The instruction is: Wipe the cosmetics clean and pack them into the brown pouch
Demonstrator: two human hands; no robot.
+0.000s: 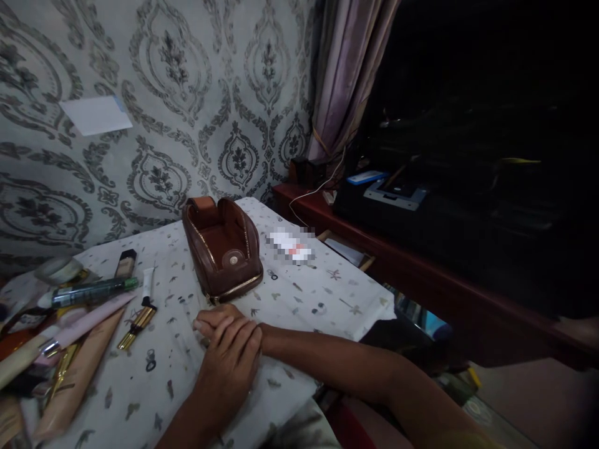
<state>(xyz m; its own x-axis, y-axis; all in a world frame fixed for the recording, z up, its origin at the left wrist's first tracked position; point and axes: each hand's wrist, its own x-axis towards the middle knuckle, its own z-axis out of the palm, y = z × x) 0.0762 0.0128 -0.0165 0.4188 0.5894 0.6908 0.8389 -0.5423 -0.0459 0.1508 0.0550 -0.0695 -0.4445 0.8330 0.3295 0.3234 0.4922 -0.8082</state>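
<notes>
My left hand (230,363) lies over my right hand (216,317), its fingers wrapped across the back of it near the wrist. Both rest together on the patterned white cloth. The right hand's fingers look curled in, partly hidden under the left hand, and no object shows in them. Just beyond the hands stands a brown leather cosmetic bag (229,284), unzipped and gaping, its lining visible and no contents seen. To the left lie a gold lipstick-like tube (136,325), a small white tube (148,285) and a dark-capped foundation bottle (125,264).
Cosmetics crowd the left side, among them a green-capped bottle (93,292), a pink tube (88,321) and a beige tube (82,374). A blurred white-and-red item (292,245) lies right of the bag. A dark red wooden ledge (374,234) borders the right side.
</notes>
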